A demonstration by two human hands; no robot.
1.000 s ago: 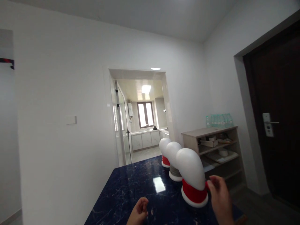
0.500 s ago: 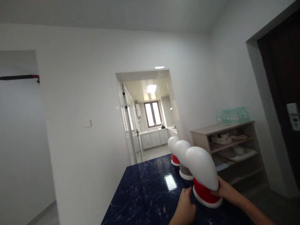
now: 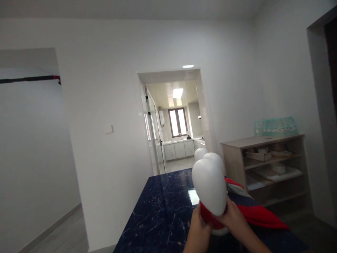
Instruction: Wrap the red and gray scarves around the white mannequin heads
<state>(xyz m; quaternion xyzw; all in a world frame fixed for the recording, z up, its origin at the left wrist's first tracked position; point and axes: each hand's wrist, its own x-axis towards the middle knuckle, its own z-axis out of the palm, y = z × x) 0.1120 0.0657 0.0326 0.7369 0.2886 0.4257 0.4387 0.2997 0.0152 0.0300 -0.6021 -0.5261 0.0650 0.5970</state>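
A white mannequin head (image 3: 210, 184) stands on the dark blue marbled table, at the lower right of the head view. Red cloth (image 3: 207, 215) wraps its neck above a white base. My left hand (image 3: 198, 222) closes on the near left side of this cloth. On the opposite side, my right hand (image 3: 233, 213) grips the neck area, its fingers partly hidden by the head. Behind it a second white head (image 3: 217, 161) and a third white head (image 3: 200, 153) stand in a row; their necks are hidden.
The dark blue tabletop (image 3: 158, 207) stretches away to the left. Red cloth pieces (image 3: 263, 216) and a grey cloth (image 3: 237, 190) lie at the right. Beyond stands a wooden shelf (image 3: 233, 151) topped with plastic bottles (image 3: 279, 126). A doorway opens onto a kitchen.
My view has swung right. My left hand has come up to the red cloth, joining the right one. The front head now overlaps the others more, and the cloths at the right show.
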